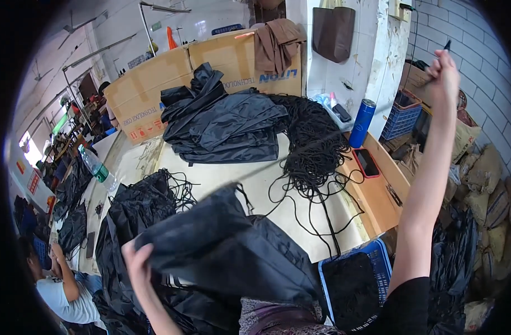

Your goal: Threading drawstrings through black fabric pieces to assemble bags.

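My left hand [137, 262] grips the edge of a black fabric bag [211, 251], which hangs slack in front of me, blurred by motion. My right hand [445, 75] is raised high at the far right, its fingers closed on a black cord [261, 167]. The cord stretches, blurred, from the bag's upper corner across the table up to that hand. A short dark tip sticks up above the fist; I cannot tell whether it is cord or a tool. Past the bag lies a tangled heap of black cords [314, 139], loose ends trailing toward me.
Folded black fabric [227, 125] lies by a cardboard screen [222, 61]. More black bags [135, 209] are heaped at the left, near a plastic bottle [99, 170]. A blue can [362, 123] and red-edged phone [367, 163] are at right, above a blue basket [384, 262]. A co-worker [68, 290] sits left.
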The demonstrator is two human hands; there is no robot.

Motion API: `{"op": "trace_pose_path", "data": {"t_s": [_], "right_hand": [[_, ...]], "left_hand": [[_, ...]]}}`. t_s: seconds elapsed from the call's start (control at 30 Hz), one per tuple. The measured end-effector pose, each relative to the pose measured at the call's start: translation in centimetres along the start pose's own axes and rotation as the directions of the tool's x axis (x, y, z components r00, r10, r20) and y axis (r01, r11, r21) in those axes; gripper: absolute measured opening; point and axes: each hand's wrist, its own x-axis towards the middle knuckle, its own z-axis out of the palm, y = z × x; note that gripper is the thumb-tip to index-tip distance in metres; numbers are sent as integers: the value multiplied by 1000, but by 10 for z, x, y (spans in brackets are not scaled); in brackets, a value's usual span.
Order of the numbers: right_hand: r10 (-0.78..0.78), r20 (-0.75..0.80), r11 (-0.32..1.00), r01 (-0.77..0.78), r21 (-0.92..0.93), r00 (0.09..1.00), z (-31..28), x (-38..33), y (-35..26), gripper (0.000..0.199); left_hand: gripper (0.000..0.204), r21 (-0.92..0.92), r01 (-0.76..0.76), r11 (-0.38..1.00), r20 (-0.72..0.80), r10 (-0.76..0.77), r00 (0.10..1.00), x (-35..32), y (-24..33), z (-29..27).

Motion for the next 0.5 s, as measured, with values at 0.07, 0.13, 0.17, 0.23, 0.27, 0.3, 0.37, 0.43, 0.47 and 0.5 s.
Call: {"op": "trace_pose_path", "data": {"t_s": [0.07,0.13,0.17,0.23,0.27,0.3,0.37,0.43,0.47,0.5], "right_hand": [[-84,177,928,142,-344,981,-2,-33,-50,25],[106,364,857,101,-505,925,0,-77,-47,24],[146,444,825,139,-547,884,6,-107,-41,22],[179,658,759,323,-565,731,18,-168,-31,20],[141,693,790,342,-510,707,22,-201,-19,21],[171,715,860,252,-444,678,20,-229,-7,18],[495,677,752,123,-648,545,15,-268,-11,13],[610,635,699,56,-713,473,15,-292,-3,10],[609,637,699,60,-713,472,14,-303,2,10],[619,659,731,-9,-682,427,14,-315,11,10]], "left_hand": [[42,628,-138,766,438,-201,876,53,-52,5],[38,847,-381,371,448,-109,888,52,-83,18],[33,856,-504,-119,505,-25,863,48,-92,24],[29,821,-571,-23,561,218,798,53,-92,54],[26,764,-644,43,559,453,694,56,-88,75],[25,731,-631,260,491,440,752,53,-78,102],[24,666,-581,468,420,408,811,32,-60,148],[20,629,-623,465,403,491,772,16,-53,173],[20,628,-622,467,399,493,773,15,-57,179],[18,582,-582,568,378,444,812,15,-67,181]]}}
